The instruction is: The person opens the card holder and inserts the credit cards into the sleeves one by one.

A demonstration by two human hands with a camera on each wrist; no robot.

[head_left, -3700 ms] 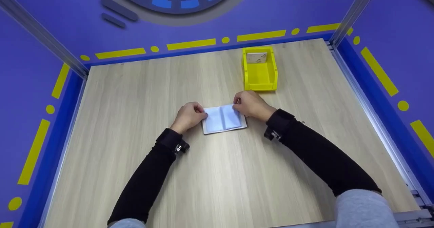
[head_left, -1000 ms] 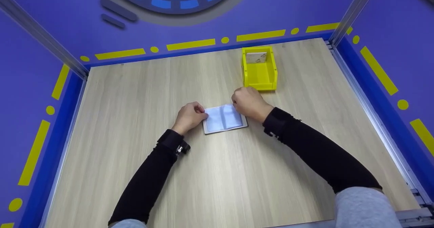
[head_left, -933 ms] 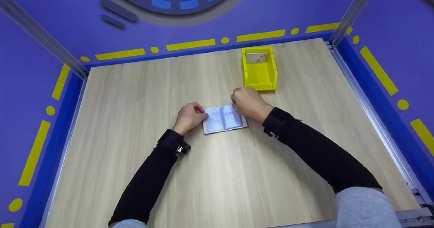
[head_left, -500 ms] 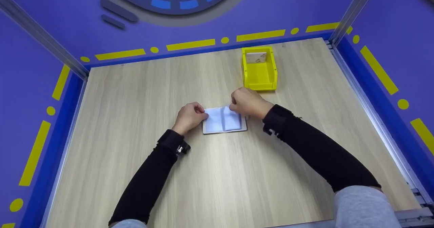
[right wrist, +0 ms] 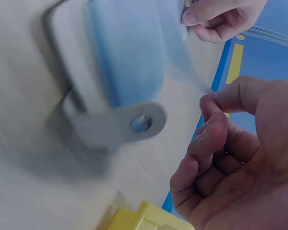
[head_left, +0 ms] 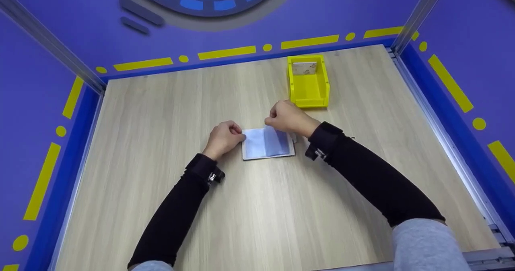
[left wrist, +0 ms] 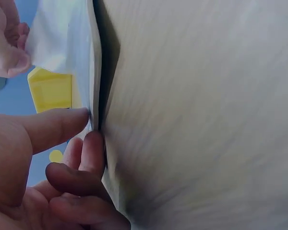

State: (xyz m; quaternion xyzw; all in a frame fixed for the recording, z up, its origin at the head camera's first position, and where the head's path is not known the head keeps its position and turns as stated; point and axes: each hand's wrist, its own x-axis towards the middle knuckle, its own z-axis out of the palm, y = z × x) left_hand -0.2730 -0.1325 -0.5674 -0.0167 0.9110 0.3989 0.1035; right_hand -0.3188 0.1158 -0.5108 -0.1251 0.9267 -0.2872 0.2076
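On the wooden table lies an opened card holder [head_left: 253, 144] with clear bluish plastic sleeves inside a pale cover. Its left edge is pinched by my left hand [head_left: 224, 138]; the left wrist view shows the thumb [left wrist: 62, 125] on the inner side and fingertips behind. My right hand [head_left: 290, 118] is above the far edge, pinching the corner of a translucent sleeve page [head_left: 278, 143] between thumb and index finger. That page is partly lifted. In the right wrist view, a closing strap [right wrist: 120, 127] with a round snap sticks out from the holder's side.
Just beyond my right hand stands a yellow bin [head_left: 309, 102]. A light card-like piece with a small pattern [head_left: 303, 68] leans against its back wall. Blue panels [head_left: 225, 41] border the table [head_left: 181, 102] at the back and both sides.
My right hand has shifted left and slightly away from me, drawing the sleeve page up off the right side. My left hand stays at the left edge.
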